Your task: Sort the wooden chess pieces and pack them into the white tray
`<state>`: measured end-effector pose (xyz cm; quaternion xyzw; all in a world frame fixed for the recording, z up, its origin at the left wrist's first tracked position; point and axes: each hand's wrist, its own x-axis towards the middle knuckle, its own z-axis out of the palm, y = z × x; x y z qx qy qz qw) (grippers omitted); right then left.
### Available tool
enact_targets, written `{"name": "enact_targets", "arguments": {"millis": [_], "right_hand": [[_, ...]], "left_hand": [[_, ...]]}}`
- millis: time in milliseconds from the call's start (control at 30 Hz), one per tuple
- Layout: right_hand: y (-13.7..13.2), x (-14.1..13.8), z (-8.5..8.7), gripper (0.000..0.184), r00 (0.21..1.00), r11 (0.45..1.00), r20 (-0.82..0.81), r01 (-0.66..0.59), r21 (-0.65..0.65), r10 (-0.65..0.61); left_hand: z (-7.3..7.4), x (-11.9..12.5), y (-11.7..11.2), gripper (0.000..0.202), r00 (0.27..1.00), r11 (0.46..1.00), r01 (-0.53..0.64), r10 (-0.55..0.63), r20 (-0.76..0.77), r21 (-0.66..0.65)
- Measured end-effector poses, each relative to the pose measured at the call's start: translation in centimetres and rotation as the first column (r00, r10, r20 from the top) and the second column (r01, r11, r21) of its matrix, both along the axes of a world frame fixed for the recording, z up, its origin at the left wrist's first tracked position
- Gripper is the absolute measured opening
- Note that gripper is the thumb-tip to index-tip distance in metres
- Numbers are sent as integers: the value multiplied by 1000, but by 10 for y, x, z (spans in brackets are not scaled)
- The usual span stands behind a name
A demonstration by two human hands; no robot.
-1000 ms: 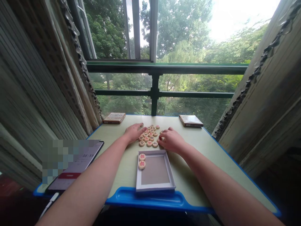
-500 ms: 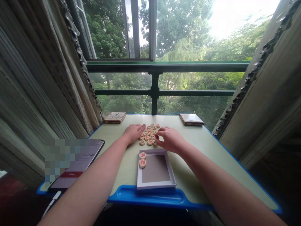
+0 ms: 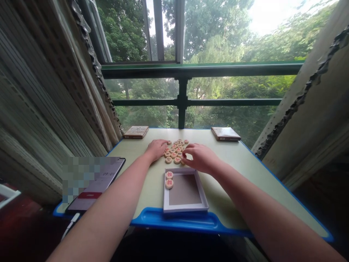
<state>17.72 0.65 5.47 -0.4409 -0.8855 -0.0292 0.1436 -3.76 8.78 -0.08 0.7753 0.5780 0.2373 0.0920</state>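
Several round wooden Chinese chess pieces (image 3: 173, 150) with red or dark characters lie in a loose cluster on the table. My left hand (image 3: 157, 150) rests flat at the cluster's left side, fingers stretched out, the fingertips by a piece (image 3: 169, 142) at the far edge. On the right side, the thumb and forefinger of my right hand (image 3: 200, 157) pinch a chess piece (image 3: 183, 155), mostly hidden by the fingers. Nearer to me, a shallow white box (image 3: 205, 200) holds two red-marked pieces (image 3: 169, 179) along its left wall.
A phone (image 3: 95, 191) with a white cable lies at the left table edge. Flat boxes stand at the far left (image 3: 136, 132) and far right (image 3: 226, 134) corners. The table (image 3: 242, 185) has a blue rim, and a green railing (image 3: 212, 71) runs behind it.
The whole view has shifted slightly, so the table sits a little higher and further right. Both hands stay at the cluster, with my right hand still pinching near its right side.
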Motion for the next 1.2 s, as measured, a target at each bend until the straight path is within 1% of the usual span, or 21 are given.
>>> {"name": "enact_targets", "arguments": {"millis": [133,200,267,400,467,600,667,800,867,1033,1133,1200], "right_hand": [[-4,-2,2,24,1000,1000,17,-26,-16,27],[-6,-4,2,24,999,999,19,-35,-16,35],[-9,-6,3,24,999,998,12,-50,-25,51],[-13,-6,8,23,998,994,-34,-52,-101,49],[-15,-6,13,22,995,988,-81,-74,-133,64],[-22,-9,17,15,962,955,-194,-231,-188,194],[-25,-13,16,11,947,938,-226,-275,-208,228],[-28,-19,11,9,946,945,-234,-269,-184,224],[-26,-20,9,10,946,949,-228,-269,-166,229],[-25,-20,5,16,955,959,-230,-230,-167,189],[-28,-22,3,10,950,947,-210,-270,-171,233],[-29,-24,2,11,945,942,-201,-291,-165,257]], "left_hand": [[3,0,-2,34,997,997,-66,67,31,-25],[5,1,-4,29,993,994,-110,111,41,-16],[6,1,-6,28,990,991,-130,130,49,0],[7,0,-6,30,997,996,-80,79,25,27],[6,-2,-5,31,999,998,-52,52,7,37],[3,-4,-2,31,998,997,-56,55,23,44],[2,-5,0,30,998,998,-51,50,36,40],[1,-5,1,30,996,998,-61,59,62,27],[1,-5,1,32,995,997,-69,67,71,32],[2,-3,-2,37,993,997,-74,71,95,25],[4,-2,-3,39,992,996,-88,86,93,19],[5,-3,-4,40,991,996,-92,90,94,17]]}}
